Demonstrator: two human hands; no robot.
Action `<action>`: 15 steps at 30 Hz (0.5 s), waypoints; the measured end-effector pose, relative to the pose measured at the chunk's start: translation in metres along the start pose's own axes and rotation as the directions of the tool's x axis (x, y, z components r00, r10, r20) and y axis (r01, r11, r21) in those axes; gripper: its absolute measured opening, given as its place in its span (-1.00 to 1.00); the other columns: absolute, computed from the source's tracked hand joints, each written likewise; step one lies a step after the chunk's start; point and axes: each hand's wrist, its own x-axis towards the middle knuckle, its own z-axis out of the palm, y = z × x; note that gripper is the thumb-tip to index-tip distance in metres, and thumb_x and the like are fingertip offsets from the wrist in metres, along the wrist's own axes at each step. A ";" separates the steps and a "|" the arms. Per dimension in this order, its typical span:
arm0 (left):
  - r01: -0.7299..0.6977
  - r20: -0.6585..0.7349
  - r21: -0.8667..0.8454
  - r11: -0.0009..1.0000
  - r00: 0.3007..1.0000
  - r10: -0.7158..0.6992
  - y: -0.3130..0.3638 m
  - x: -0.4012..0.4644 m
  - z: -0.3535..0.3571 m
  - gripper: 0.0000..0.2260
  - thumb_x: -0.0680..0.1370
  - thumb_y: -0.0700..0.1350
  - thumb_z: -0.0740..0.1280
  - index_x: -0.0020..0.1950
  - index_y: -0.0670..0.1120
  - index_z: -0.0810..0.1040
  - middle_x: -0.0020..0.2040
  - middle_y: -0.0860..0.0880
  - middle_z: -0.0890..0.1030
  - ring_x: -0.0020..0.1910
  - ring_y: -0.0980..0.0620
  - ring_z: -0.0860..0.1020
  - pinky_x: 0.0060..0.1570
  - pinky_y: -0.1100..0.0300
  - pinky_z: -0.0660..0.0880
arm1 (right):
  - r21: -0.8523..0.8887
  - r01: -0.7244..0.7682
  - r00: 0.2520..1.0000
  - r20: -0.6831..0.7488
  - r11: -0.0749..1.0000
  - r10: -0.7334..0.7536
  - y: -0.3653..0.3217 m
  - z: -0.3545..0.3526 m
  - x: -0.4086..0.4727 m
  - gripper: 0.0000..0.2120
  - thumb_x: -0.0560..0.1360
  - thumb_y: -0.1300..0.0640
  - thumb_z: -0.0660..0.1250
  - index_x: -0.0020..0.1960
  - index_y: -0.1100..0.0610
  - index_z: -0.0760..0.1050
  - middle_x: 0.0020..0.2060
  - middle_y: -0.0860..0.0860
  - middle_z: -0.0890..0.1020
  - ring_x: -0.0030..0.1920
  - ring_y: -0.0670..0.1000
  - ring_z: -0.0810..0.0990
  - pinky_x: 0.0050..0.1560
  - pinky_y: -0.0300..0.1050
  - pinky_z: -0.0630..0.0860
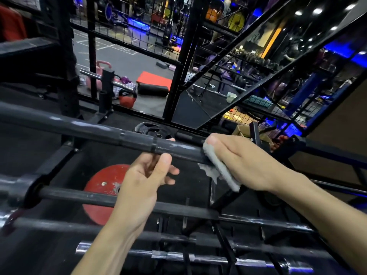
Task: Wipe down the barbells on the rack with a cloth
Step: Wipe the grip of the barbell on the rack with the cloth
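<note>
Mid-wipe: right hand [236, 159] presses the cloth [218, 169] around the top barbell [95, 129]; left hand [147, 179], at nine o'clock, loosely steadies it. Next, slide the cloth along.

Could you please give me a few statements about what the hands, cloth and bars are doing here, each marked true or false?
1. The right hand presses a grey cloth against the top barbell. True.
2. The left hand holds the cloth. False: the left hand touches the same bar beside the cloth, with its thumb on the near side and fingertips behind; it holds no cloth.
3. A red weight plate lies on the floor below the bars. True.
4. The red kettlebell hangs from the top barbell. False: it stands on the floor further back.
</note>
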 end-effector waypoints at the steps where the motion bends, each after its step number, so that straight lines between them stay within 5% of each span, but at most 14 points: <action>1: -0.001 0.005 0.009 1.000 1.000 0.001 0.001 0.000 0.000 -0.88 0.47 0.09 0.40 -0.24 0.13 0.67 -0.23 0.03 0.64 -0.07 -0.06 0.66 -0.06 -0.01 0.55 | 0.014 -0.031 0.999 -0.004 0.999 0.031 -0.001 -0.001 0.005 -0.45 0.78 -0.01 -0.04 -0.33 0.12 0.34 -0.45 -0.10 0.49 -0.29 -0.10 0.51 -0.11 -0.21 0.39; 3: -0.025 0.017 0.109 0.994 1.000 0.023 0.005 -0.001 -0.002 -0.86 0.49 0.12 0.37 -0.20 0.13 0.68 -0.21 0.03 0.66 -0.10 0.00 0.66 -0.11 0.11 0.56 | 0.032 -0.047 0.998 0.040 0.998 0.045 -0.001 -0.004 0.007 -0.45 0.77 -0.02 -0.04 -0.31 0.17 0.36 -0.42 -0.06 0.49 -0.31 -0.13 0.49 -0.14 -0.28 0.35; 5: -0.130 0.041 0.407 0.904 0.991 0.124 0.009 -0.001 -0.009 -0.77 0.55 0.18 0.32 -0.14 0.11 0.69 -0.21 0.11 0.69 -0.19 0.12 0.66 -0.17 0.26 0.54 | 0.070 -0.026 0.991 0.136 0.997 0.016 -0.002 -0.012 0.001 -0.46 0.77 -0.03 -0.05 -0.28 0.11 0.43 -0.35 -0.02 0.56 -0.28 -0.08 0.53 -0.12 -0.28 0.41; 8: -0.353 0.149 0.786 0.508 0.905 0.397 0.021 -0.002 -0.029 -0.67 0.66 0.18 0.28 -0.15 0.05 0.68 -0.28 0.16 0.67 -0.33 0.19 0.62 -0.25 0.08 0.56 | 0.065 -0.032 0.976 0.218 0.997 0.017 0.002 -0.024 -0.013 -0.58 0.74 -0.10 -0.02 -0.11 0.11 0.44 -0.24 -0.04 0.54 -0.25 -0.06 0.50 -0.09 -0.19 0.42; 12: -0.533 0.337 0.842 0.084 0.642 0.688 0.038 -0.004 -0.052 -0.82 0.63 -0.01 0.37 -0.02 -0.07 0.71 -0.13 0.06 0.67 -0.19 -0.01 0.61 -0.15 0.04 0.55 | 0.013 -0.012 0.981 0.196 1.000 0.010 0.003 -0.022 -0.014 -0.61 0.74 -0.09 -0.01 -0.10 0.07 0.43 -0.19 -0.07 0.54 -0.16 -0.02 0.54 0.02 -0.09 0.48; 15: -0.492 0.357 0.870 -0.015 0.609 0.708 0.045 -0.007 -0.058 -0.76 0.60 -0.04 0.41 0.23 -0.09 0.68 0.16 -0.05 0.61 -0.07 -0.07 0.55 -0.10 0.05 0.55 | -0.041 0.032 0.984 0.175 0.999 -0.024 -0.013 -0.011 0.007 -0.55 0.77 -0.09 -0.08 -0.13 0.02 0.45 -0.29 -0.07 0.59 -0.17 -0.03 0.60 0.07 0.03 0.53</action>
